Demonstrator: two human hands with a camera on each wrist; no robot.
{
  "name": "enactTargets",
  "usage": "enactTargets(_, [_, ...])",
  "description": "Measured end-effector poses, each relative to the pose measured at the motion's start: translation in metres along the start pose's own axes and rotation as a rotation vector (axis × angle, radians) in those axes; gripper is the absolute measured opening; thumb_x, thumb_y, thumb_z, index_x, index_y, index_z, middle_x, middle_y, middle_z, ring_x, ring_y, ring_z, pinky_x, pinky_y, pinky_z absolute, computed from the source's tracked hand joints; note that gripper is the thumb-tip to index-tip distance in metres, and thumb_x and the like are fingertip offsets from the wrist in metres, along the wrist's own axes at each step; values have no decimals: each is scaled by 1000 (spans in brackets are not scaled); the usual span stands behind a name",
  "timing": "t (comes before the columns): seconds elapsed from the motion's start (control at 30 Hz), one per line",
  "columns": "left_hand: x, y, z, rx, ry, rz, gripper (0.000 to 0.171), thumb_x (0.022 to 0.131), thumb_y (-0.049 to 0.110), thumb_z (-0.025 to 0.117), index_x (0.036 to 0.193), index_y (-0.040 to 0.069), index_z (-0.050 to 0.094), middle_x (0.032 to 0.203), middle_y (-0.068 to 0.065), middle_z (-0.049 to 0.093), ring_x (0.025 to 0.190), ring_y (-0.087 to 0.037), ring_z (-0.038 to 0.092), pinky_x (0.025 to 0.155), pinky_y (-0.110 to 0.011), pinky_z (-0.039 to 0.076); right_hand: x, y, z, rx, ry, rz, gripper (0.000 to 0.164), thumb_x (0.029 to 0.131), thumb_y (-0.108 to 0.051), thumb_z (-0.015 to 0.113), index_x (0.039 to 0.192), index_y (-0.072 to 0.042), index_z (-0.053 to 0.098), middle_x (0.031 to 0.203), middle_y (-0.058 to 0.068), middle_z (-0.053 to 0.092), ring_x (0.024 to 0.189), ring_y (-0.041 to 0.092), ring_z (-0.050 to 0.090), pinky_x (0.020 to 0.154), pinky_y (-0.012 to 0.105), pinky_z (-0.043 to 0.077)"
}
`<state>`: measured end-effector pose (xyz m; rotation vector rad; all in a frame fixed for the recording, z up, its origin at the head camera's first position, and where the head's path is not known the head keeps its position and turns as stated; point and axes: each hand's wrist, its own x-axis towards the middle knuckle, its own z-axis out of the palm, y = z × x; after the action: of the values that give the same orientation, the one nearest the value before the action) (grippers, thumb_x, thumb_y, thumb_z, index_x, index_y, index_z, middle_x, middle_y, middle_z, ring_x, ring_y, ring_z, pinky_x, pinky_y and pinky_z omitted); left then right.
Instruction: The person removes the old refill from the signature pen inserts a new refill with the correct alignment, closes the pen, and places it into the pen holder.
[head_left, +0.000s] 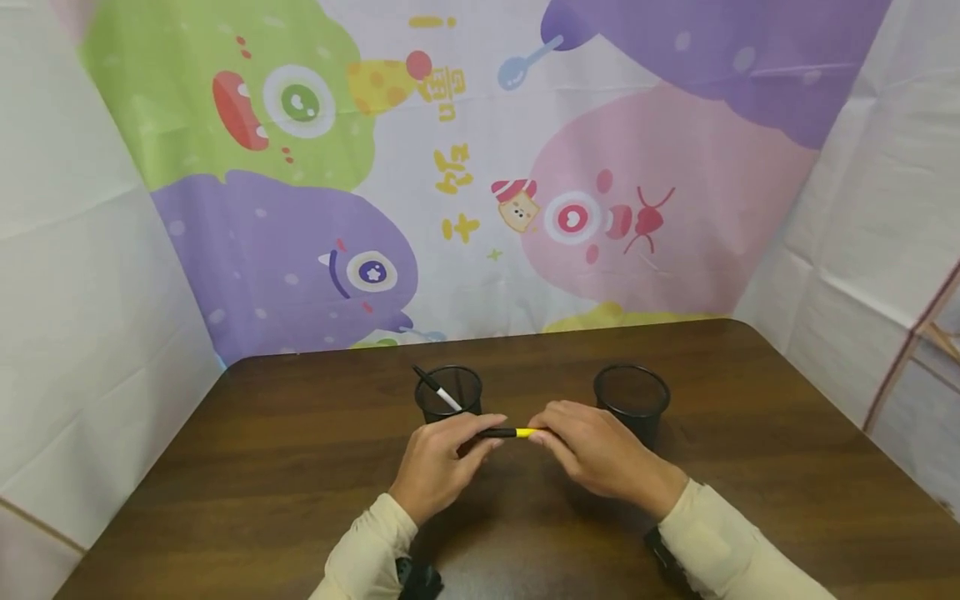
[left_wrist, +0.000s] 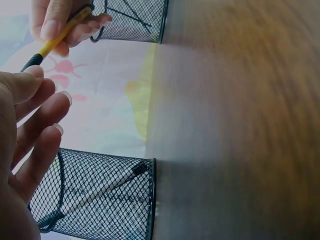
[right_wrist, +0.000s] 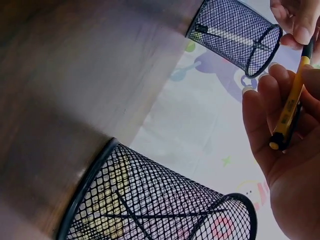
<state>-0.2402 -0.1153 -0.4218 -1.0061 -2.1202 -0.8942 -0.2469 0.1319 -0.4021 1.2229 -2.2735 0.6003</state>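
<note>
Watching both hands over the table (head_left: 262, 467), we saw the yellow-and-black pen (right_wrist: 295, 93) in the air between them, nearer us than the left-hand cup (left_wrist: 117, 216) and the right-hand cup (head_left: 648, 425). The left hand (head_left: 438, 462) pinched its black end; the right hand (head_left: 600, 450) gripped the yellow barrel. We judged a slip the likeliest trouble: the barrel was thin, and either hand letting go too early could have tipped it onto the table. An uneven pull might also have jerked the hands apart, and the right one, close to the right-hand cup, could then have knocked it. We thought the left-hand cup, a black-and-white marker (head_left: 437, 387) leaning in it, similarly exposed, since the left hand partly hid it in the head view.
</note>
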Motion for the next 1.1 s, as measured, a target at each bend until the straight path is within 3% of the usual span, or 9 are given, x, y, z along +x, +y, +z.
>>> enactTargets(0.2, [-4,-3,-2,37,7,0,23,83,14,84,106,13,79,88,7,74,69,0,61,54,-15,47,2,-1,-1,-7,-42,16,10,100,-21,65,104,-17,72,85,-14,55,70,-1,45,62,20,45])
enactTargets(0.33, [-5,-5,-4,52,12,-1,24,84,16,84,107,14,79,86,7,74,67,1,60,54,-16,46,4,-1,-3,-15,-70,33,14,100,-22,65,107,-14,74,85,-14,54,69,0,44,61,20,44])
enactTargets(0.53, [-4,-5,-5,9,23,2,26,84,13,83,110,15,78,85,7,73,62,2,54,53,-13,43,4,2,-5,-17,-74,30,15,98,-18,68,109,-11,74,87,-11,55,70,1,44,62,20,44])
enactTargets(0.73, [-2,-4,-3,-28,-2,-18,35,85,13,82,118,19,75,98,7,75,68,2,59,56,-14,44,2,4,-6,-9,-76,10,9,97,-14,68,103,-8,72,85,-9,53,69,3,43,62,21,44])
enactTargets(0.9, [-1,-3,-1,-77,-20,-42,31,84,10,82,114,18,77,83,10,71,62,6,56,53,-12,44,0,3,-6,4,-96,17,10,99,-15,65,103,-8,72,83,-10,51,67,2,42,61,20,43])
enactTargets(1.1, [-2,-5,1,-165,-4,-64,25,85,8,80,109,14,78,80,5,72,60,4,62,55,-13,51,-1,3,-3,-24,-17,-34,7,96,-14,69,99,-9,71,81,-9,51,66,2,41,59,19,42])
